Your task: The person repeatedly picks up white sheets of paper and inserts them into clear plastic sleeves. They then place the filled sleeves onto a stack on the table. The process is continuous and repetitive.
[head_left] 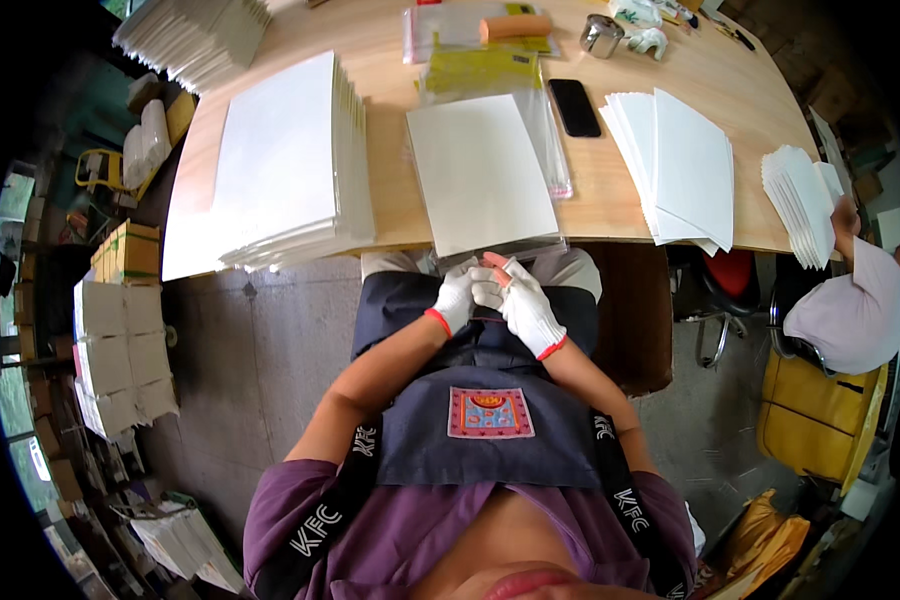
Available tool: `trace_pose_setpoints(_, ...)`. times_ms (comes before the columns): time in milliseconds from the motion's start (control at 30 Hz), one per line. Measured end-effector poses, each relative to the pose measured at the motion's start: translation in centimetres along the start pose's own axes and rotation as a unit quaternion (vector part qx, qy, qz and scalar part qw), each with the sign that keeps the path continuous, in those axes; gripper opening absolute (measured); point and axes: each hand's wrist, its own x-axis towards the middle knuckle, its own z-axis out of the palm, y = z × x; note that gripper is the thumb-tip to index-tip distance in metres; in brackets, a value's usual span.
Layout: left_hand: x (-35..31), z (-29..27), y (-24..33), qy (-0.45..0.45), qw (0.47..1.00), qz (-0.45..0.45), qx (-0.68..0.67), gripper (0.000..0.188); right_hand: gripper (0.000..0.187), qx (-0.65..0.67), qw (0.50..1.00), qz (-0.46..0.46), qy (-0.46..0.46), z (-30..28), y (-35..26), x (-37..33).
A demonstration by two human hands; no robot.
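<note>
White rectangular flat board (485, 175) lies on pale wooden surface (585, 195), twelve o'clock from white-gloved left hand (457, 297) and right hand (523, 303). Fingers half-bent, hands together; can't tell if either grips anything. Black rectangular phone (575, 108) at board's two o'clock.

2 gloved hands (457, 299), apparently together

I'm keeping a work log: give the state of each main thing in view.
Left hand: gloved
Right hand: gloved, close against the left hand
Middle white sheet: flat, on clear plastic
Left white stack: tall, edges uneven
Right white sheets: fanned out
Phone: flat, dark screen up
Metal cup: upright
Orange roll: lying on its side
Far-right white sheets: fanned, beside a co-worker's hand
</note>
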Motion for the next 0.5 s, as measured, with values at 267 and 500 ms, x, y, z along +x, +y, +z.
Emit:
trace_pose_setpoints(267, -4.1, -2.9, 5.9, 0.078, 0.987, 0.023, 0.137, 0.023, 0.011, -0.676, 0.719, -0.162, -0.014, 3.8, -1.5, 2.3)
trace_pose_setpoints(500, -3.0, -4.5, 7.2, 0.051, 0.969, 0.027, 0.241, 0.023, 0.016, -0.806, 0.538, -0.233, -0.079, 5.5, -0.4, 4.7)
